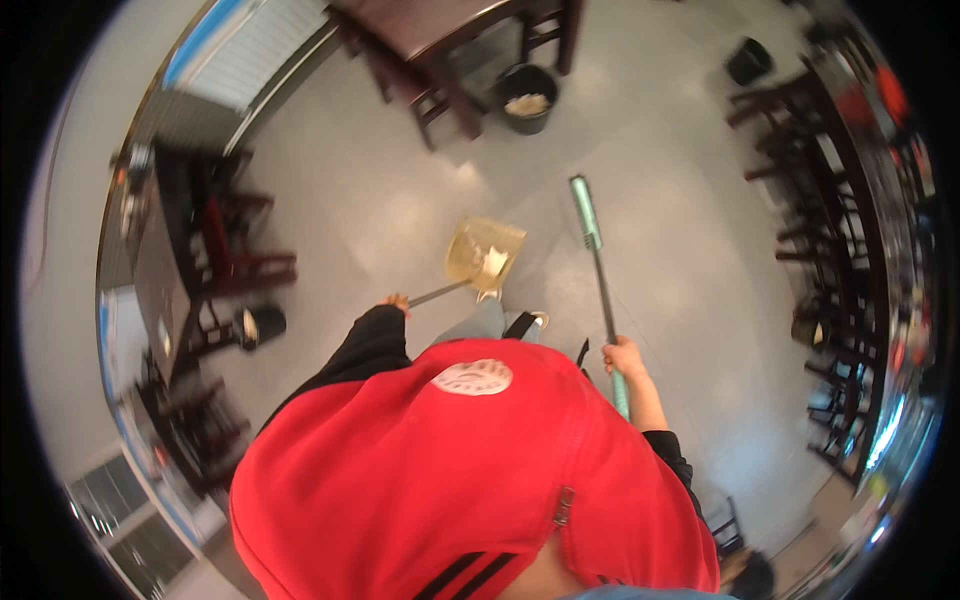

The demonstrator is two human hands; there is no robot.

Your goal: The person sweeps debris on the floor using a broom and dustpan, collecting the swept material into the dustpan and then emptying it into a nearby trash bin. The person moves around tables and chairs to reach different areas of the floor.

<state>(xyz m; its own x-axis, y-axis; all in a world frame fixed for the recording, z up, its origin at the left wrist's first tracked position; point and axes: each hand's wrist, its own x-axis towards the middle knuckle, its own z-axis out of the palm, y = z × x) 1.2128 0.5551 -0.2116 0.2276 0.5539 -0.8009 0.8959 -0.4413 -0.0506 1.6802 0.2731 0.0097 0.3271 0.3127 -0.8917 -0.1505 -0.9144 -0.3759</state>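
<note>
Left hand (398,301): closed round the thin metal handle of a yellow dustpan (485,253); pan held low over the grey floor (680,260), just ahead of the person, pale scraps inside. Right hand (624,357): gripping the shaft of a green-headed broom (586,212); broom head on the floor, right of the pan. Far: black bin (526,97) beside a dark worktop (420,25); dark chairs (800,220) at right.

My red jacket (450,470) hides most of my left hand (398,300); only its fingertips show on the thin metal dustpan handle (440,293). The pale scraps in the yellow plastic dustpan (485,255) are too blurred to identify.
</note>
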